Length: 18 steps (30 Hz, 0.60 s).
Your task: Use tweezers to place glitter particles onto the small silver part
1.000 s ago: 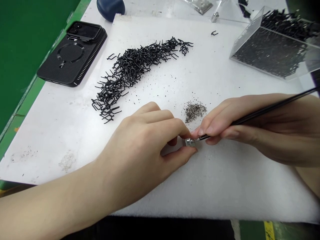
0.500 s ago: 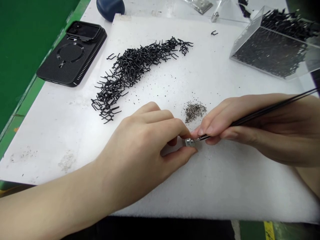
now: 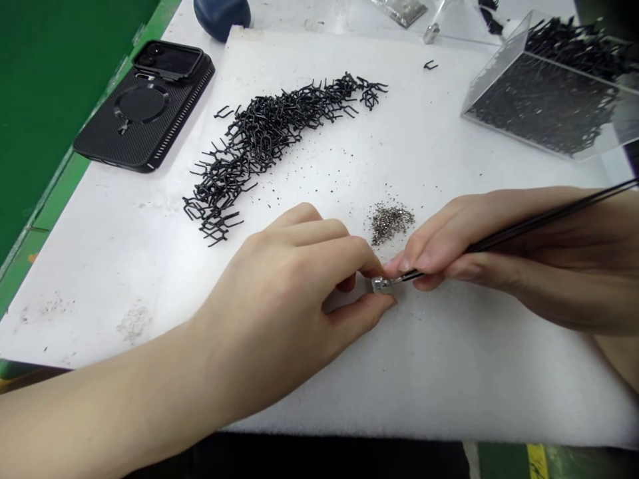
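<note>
My left hand (image 3: 279,299) pinches a small silver metal part (image 3: 381,285) between thumb and fingertips. My right hand (image 3: 479,256) grips slender black tweezers (image 3: 544,226), and their tips reach the silver part from the right. Just above both hands lies a small heap of tiny silver beads (image 3: 392,224). Further up the white foam sheet (image 3: 124,266), a long curved pile of black wire clips (image 3: 264,143) stretches away to the left. What the tweezer tips hold, if anything, is too small to tell.
A black-cased phone (image 3: 144,113) lies at the far left. A clear acrylic box of black wire pieces (image 3: 542,100) stands at the upper right. A dark blue object (image 3: 222,16) and a bag of silver pieces (image 3: 402,8) sit beyond the foam.
My right hand and the tweezers have shifted slightly to the right. The silver part stays pinched in my left fingers.
</note>
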Each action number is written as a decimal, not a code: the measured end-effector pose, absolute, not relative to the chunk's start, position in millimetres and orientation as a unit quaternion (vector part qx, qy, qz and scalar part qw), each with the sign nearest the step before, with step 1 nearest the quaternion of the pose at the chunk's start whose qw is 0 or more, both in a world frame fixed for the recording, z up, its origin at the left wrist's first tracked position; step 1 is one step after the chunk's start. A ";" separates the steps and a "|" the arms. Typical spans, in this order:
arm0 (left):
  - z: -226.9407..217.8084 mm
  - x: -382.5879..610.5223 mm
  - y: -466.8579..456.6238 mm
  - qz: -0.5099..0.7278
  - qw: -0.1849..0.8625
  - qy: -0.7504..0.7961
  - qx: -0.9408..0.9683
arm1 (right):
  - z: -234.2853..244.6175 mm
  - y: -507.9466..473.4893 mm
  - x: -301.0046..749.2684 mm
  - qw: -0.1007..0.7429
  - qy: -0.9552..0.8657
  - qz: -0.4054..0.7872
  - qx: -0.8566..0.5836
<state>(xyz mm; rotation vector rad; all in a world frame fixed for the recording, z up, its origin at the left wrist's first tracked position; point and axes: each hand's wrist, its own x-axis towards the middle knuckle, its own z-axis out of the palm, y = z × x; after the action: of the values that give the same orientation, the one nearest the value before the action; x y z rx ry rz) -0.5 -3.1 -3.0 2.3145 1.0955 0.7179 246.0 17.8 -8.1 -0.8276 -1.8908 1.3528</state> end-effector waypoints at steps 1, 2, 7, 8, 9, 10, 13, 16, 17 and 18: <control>-3.6 -0.5 -2.4 0.260 0.240 0.400 0.845 | -8.2 17.7 245.7 0.331 -0.726 0.514 -0.316; -4.3 -0.6 -1.7 0.263 0.241 0.398 0.845 | -8.2 17.5 245.4 0.330 -0.728 0.512 -0.315; -4.6 -1.3 -1.9 0.263 0.239 0.400 0.845 | -7.4 16.6 247.0 0.332 -0.731 0.491 -0.340; -3.6 -1.3 -2.7 0.265 0.239 0.398 0.845 | -7.1 17.2 248.6 0.342 -0.731 0.467 -0.360; -2.6 -1.3 -3.4 0.266 0.239 0.398 0.845 | -6.8 18.3 250.7 0.357 -0.733 0.433 -0.385; -1.6 -1.2 -3.9 0.270 0.240 0.397 0.844 | -6.5 19.9 253.0 0.370 -0.735 0.393 -0.410; 0.0 -0.7 -3.8 0.270 0.242 0.398 0.843 | -5.0 25.9 259.7 0.370 -0.749 0.300 -0.460; -0.5 -0.9 -2.3 0.261 0.242 0.399 0.845 | -4.0 30.8 262.2 0.342 -0.762 0.299 -0.462; -0.7 -1.2 -1.8 0.260 0.241 0.398 0.846 | -4.1 31.8 262.1 0.337 -0.766 0.305 -0.455; -0.6 -1.5 -1.5 0.260 0.242 0.395 0.847 | -4.4 32.5 261.8 0.333 -0.770 0.312 -0.446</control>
<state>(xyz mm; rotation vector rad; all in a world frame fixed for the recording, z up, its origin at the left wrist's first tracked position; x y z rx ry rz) -1.5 -1.5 -0.6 2.3171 1.0802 0.7096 261.8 32.5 -4.4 -1.1643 -2.0110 0.8136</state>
